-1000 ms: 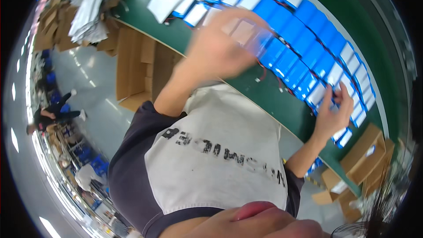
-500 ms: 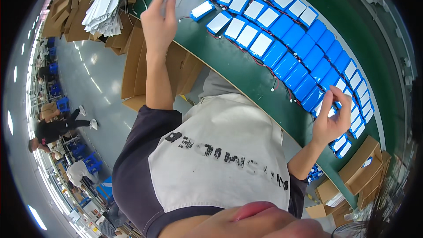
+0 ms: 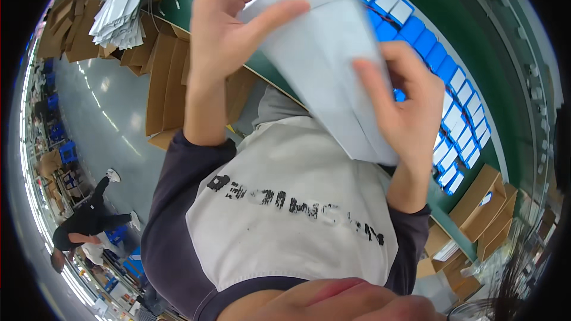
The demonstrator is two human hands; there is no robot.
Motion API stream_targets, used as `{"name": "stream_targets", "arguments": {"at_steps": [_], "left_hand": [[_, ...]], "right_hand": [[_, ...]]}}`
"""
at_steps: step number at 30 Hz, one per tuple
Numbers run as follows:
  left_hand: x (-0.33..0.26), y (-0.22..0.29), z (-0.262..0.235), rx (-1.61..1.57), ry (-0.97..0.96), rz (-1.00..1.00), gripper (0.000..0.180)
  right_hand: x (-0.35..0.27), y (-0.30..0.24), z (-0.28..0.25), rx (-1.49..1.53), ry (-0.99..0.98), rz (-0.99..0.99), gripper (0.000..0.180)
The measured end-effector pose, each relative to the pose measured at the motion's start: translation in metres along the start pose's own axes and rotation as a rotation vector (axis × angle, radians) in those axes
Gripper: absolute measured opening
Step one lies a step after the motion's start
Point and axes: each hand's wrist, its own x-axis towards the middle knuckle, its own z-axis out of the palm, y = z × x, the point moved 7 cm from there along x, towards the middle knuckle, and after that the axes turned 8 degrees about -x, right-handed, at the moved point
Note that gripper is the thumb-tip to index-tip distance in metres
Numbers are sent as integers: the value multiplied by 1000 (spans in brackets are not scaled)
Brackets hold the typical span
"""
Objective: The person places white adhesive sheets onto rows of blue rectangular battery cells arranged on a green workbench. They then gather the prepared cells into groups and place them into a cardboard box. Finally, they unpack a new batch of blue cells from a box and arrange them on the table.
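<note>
While a thin, white, paper-like sheet with creases or layered edges [image 3: 324,41] is held up between both hands, the step in hand is judged to be the handling of that sheet rather than of anything lying below it. By the left hand [image 3: 229,30], its upper left part is gripped, the thumb being laid flat across the near face and the fingers curled around the upper edge. By the right hand [image 3: 410,104], the right edge is met with the thumb over the near face and the fingers half bent beside it; whether a firm pinch is made there cannot be told. The sheet is raised in front of the body, its lower corner hanging before the white shirt front [image 3: 285,202]. Beyond it, rows of flat, blue, rectangular packs, many with white tops [image 3: 437,59], are laid out on the green surface [image 3: 275,74]; some are hidden by the sheet and hands. For the next move, a sure hold on both edges seems to be called for, since the sheet looks limp and its layers could slip apart.
</note>
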Motion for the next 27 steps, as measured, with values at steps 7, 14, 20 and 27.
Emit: {"name": "stream_targets", "arguments": {"at_steps": [7,14,20,27], "left_hand": [[-38,-50,49,-364,49,-417,20],[-45,-61,66,-355,-192,-515,22],[-45,-66,82,-692,-205,-583,33],[-45,-66,79,-540,-193,-655,33]], "right_hand": [[-15,40,27,486,277,145,25],[-9,35,-18,86,566,-116,56],[-13,39,-16,-214,562,-250,41],[-32,19,-16,-802,727,-419,48]]}}
